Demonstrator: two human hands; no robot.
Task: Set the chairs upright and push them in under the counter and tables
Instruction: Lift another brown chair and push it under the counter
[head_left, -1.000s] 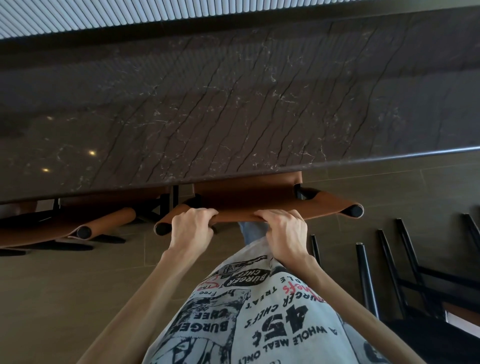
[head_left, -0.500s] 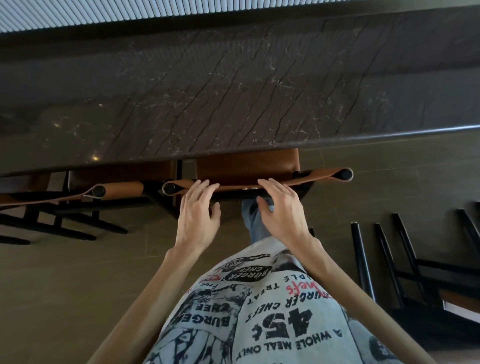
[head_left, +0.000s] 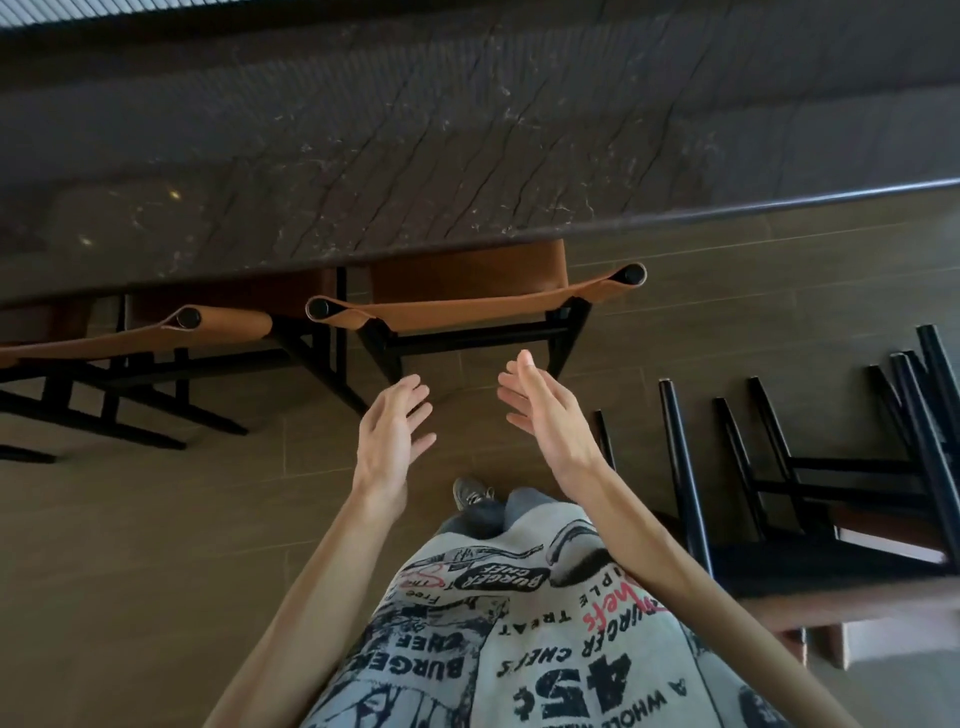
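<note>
A tan leather chair with a black frame (head_left: 467, 306) stands upright, its seat tucked under the edge of the dark marble counter (head_left: 467, 156). A second tan chair (head_left: 208, 325) stands likewise to its left. My left hand (head_left: 395, 431) and my right hand (head_left: 540, 410) hover in the air just short of the middle chair's back, fingers straight, holding nothing. At the right a black-framed chair (head_left: 779, 467) lies tipped over on the floor, legs pointing toward the counter.
Brown tiled floor (head_left: 130, 545) spreads to the left and below me. My shoe (head_left: 470, 493) shows between my arms above my printed shirt. More black chair legs (head_left: 930, 395) crowd the far right edge beside the tipped chair.
Both hands gripped the chair's back rail, pushed it in under the counter, then let go and drew back. The view has shifted away from the counter.
</note>
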